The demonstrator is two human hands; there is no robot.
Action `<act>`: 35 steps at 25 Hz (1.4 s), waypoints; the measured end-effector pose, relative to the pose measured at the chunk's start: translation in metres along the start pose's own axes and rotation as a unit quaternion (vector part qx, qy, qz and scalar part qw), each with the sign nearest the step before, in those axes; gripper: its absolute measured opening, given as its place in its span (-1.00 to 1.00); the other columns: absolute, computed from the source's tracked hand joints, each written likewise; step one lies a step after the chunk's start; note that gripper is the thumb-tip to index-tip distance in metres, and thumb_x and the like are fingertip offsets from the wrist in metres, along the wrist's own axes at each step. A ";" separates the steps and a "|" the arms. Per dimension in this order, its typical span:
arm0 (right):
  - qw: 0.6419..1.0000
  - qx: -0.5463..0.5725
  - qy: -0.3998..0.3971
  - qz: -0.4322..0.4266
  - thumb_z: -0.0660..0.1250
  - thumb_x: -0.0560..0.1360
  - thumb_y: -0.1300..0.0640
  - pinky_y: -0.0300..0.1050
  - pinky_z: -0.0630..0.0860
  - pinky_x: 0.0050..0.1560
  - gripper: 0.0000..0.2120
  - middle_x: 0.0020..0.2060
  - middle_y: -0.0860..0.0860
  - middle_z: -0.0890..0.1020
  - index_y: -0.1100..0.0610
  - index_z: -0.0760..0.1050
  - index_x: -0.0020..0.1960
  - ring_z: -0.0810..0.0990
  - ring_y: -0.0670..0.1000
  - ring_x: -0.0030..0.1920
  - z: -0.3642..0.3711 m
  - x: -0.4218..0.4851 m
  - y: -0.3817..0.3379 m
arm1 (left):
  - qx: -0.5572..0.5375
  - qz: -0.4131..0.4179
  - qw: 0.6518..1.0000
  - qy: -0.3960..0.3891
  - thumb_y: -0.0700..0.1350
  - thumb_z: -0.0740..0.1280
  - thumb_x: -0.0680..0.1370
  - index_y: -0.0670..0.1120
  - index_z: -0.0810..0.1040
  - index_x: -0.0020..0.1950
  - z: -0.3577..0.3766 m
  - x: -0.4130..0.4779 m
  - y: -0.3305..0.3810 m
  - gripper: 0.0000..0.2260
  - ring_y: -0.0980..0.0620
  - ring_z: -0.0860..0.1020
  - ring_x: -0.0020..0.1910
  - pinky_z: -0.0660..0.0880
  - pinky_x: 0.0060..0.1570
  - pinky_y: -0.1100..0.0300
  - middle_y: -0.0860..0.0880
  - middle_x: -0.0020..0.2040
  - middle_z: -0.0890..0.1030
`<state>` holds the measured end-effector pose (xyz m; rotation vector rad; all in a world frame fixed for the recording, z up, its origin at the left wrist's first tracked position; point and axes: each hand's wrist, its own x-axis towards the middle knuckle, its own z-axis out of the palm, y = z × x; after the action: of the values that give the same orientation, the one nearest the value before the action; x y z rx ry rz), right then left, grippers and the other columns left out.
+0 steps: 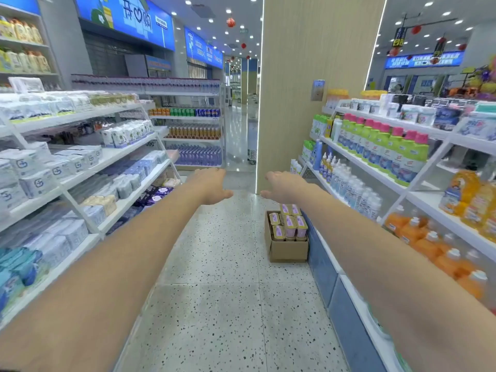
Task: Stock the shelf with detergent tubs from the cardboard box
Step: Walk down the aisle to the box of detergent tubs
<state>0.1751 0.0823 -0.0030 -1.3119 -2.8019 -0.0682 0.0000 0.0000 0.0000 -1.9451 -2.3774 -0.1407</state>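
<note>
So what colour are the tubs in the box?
Pink, with gold lids, seen in the head view: detergent tubs in the cardboard box.

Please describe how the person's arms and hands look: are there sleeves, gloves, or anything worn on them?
Both forearms are bare along the whole visible length; no sleeves show. The left hand and right hand wear no gloves, and no rings, watch or bracelet can be seen. The fingers are too blurred to show finer details.
</note>
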 end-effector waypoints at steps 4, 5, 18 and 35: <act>1.000 -0.011 -0.004 0.003 0.09 0.58 -0.10 0.07 0.31 0.29 -0.44 0.38 0.15 0.40 0.22 0.16 0.45 0.41 0.18 0.33 0.006 0.090 0.001 | 0.020 0.001 1.000 -0.003 0.16 0.16 0.54 -0.16 0.17 0.47 0.008 0.079 -0.047 -0.39 -0.16 0.33 0.41 0.28 0.36 -0.04 -0.16 0.47 0.31; 1.000 -0.016 -0.009 0.003 0.08 0.58 -0.10 0.07 0.31 0.29 -0.44 0.37 0.15 0.41 0.23 0.19 0.44 0.41 0.18 0.32 0.008 0.116 0.004 | 0.030 0.002 1.000 -0.009 0.16 0.15 0.54 -0.17 0.18 0.47 0.011 0.100 -0.056 -0.39 -0.16 0.33 0.40 0.28 0.35 -0.03 -0.16 0.46 0.32; 0.999 -0.029 -0.012 -0.007 0.08 0.58 -0.10 0.08 0.28 0.32 -0.50 0.31 0.17 0.45 0.24 0.29 0.35 0.44 0.17 0.29 0.037 0.459 0.124 | 0.039 -0.017 0.999 -0.013 0.20 0.12 0.54 -0.15 0.16 0.49 0.055 0.438 -0.126 -0.37 -0.14 0.30 0.43 0.26 0.39 -0.02 -0.15 0.49 0.27; 0.998 -0.002 -0.016 0.066 0.11 0.55 -0.12 0.06 0.33 0.30 -0.49 0.30 0.14 0.49 0.18 0.30 0.37 0.47 0.16 0.27 0.089 0.913 0.218 | 0.060 0.048 0.997 -0.025 0.20 0.13 0.54 -0.16 0.16 0.48 0.108 0.899 -0.277 -0.37 -0.14 0.34 0.39 0.38 0.30 -0.07 -0.13 0.48 0.27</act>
<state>-0.2437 0.9266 -0.0315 -1.5089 -2.7329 -0.0476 -0.4494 0.8329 -0.0167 -2.0243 -2.2589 0.0570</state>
